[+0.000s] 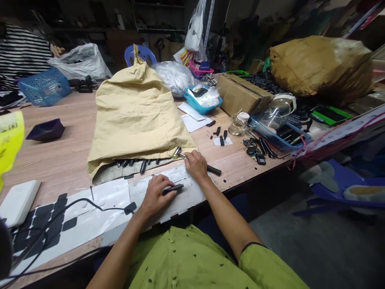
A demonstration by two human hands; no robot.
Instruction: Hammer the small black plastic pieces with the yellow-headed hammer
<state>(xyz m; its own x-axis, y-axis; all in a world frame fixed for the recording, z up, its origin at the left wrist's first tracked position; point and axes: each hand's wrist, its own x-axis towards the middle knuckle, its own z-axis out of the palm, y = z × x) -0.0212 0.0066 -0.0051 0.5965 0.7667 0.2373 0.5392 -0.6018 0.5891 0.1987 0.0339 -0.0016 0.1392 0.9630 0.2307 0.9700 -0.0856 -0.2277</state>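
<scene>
My left hand [156, 194] rests on a white sheet [99, 208] at the table's front edge, closed on a small black key-shaped piece [173, 188]. My right hand [195, 163] lies just beyond it, fingers wrapped round a small hammer [210, 168] with a black handle and a metal head near the sack's edge. A tan paper sack [135, 116] lies on the wooden table [69, 160] with several black pieces [141, 164] spilling from its open mouth.
A blue basket [44, 86], a dark tray [46, 130], a cardboard box [240, 94], a blue tub [201, 102], a glass jar [239, 122], loose black keys [255, 150], a white device with cable [18, 200], and a large brown bundle [319, 66] crowd the table. A person in stripes sits far left.
</scene>
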